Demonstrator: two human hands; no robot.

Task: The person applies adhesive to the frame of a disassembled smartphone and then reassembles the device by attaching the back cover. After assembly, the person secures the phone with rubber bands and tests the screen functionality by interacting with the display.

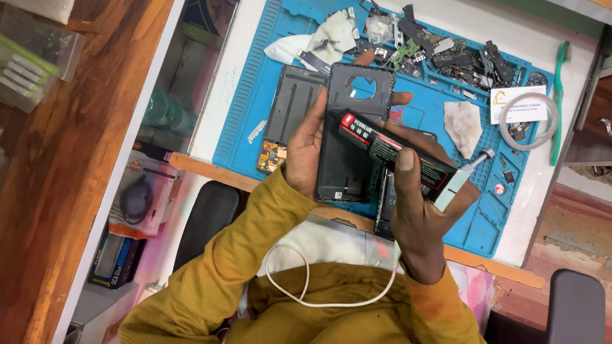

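My left hand (307, 144) holds a dark phone back cover (350, 135) upright, its inner side facing me, with a round camera opening near the top. My right hand (419, 210) grips a black and red glue tube (395, 148) with a pale nozzle cap (458, 185) pointing right. The tube lies across the cover's right edge. Both hands hover over a blue work mat (252, 117) on a white bench.
A second phone frame (293, 105) lies on the mat at left, a small board (272, 156) below it. Several loose phone parts (439, 51), cloth scraps (464, 125), a tape roll (530, 121) and a green toothbrush (558, 97) sit at the back and right. A dark chair (574, 324) stands at the right.
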